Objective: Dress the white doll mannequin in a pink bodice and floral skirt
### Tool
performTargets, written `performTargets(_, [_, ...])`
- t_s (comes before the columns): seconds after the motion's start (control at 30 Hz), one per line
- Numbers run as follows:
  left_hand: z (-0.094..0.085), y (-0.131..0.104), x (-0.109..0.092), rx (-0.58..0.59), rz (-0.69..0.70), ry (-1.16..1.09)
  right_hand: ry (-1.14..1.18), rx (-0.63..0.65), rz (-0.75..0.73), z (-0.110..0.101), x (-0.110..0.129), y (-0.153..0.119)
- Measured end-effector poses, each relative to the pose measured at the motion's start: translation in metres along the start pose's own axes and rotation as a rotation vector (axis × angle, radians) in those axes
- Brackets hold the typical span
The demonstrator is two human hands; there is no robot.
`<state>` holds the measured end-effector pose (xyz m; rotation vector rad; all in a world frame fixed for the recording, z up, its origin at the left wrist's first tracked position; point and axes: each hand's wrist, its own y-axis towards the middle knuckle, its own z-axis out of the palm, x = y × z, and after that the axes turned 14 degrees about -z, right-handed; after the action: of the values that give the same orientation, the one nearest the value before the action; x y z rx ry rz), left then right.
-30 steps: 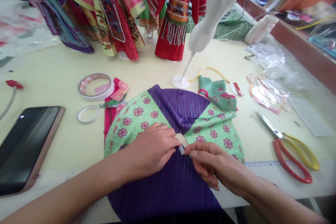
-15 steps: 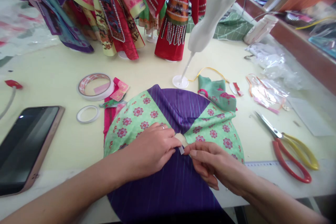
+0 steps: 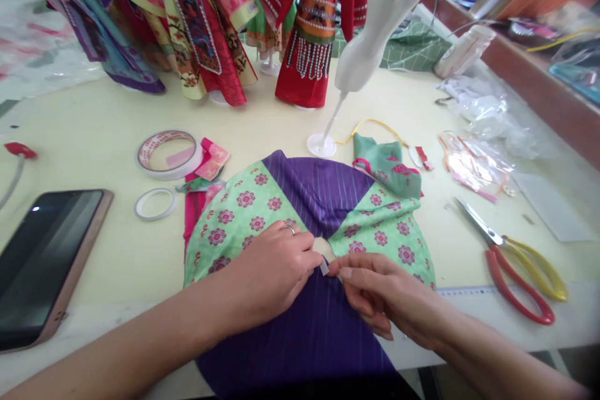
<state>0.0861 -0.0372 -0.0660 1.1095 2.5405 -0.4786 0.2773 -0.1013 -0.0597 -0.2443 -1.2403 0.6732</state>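
Observation:
A round cloth piece of striped purple and flowered green panels lies spread over the table's front edge, with a small hole at its centre. My left hand, a ring on one finger, rests on the cloth left of the hole, fingers closed on its edge. From the right, my right hand pinches a short whitish strip, which looks like tape, by the hole's rim. The two hands' fingertips nearly meet there. What lies under the left fingers is hidden.
Yellow-and-red-handled scissors lie at right, near a ruler. Two tape rolls, one large and one small, sit left. A phone is far left. Behind stand a white mannequin and dressed doll figures.
The left hand has shifted very slightly at the hole's edge. The right hand and the strip stay in almost the same place. The whole view has moved a touch.

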Motion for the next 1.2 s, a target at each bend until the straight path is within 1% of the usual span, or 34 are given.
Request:
performTargets(0.2, [0.0, -0.001, -0.001, -0.006, 0.002, 0.033, 0.044, -0.003, 0.034, 0.0, 0.003, -0.003])
performTargets(0.33, [-0.001, -0.001, -0.002, -0.002, -0.002, 0.044, 0.071, -0.016, 0.033, 0.0, 0.003, -0.005])
performTargets(0.47, [-0.001, -0.001, -0.002, -0.023, 0.005, 0.052, 0.099, -0.021, 0.025, 0.0, 0.002, -0.006])
performTargets(0.6, [0.005, 0.0, -0.002, -0.06, 0.006, 0.06, 0.127, -0.026, 0.026, 0.0, 0.001, -0.008])
performTargets(0.7, [0.012, 0.003, -0.003, -0.123, -0.028, 0.056, 0.145, -0.033, 0.032, -0.001, 0.001, -0.008])
performTargets(0.8, [0.018, 0.006, -0.005, -0.17, -0.07, 0.007, 0.154, -0.031, 0.031, -0.002, 0.0, -0.007])
performTargets(0.97, [0.022, 0.006, -0.007, -0.184, -0.111, -0.038, 0.16, -0.023, 0.029, -0.003, -0.002, -0.007])
performTargets(1.2, [0.024, 0.005, -0.009, -0.186, -0.134, 0.002, 0.176, -0.033, 0.028, -0.002, 0.0, -0.012])
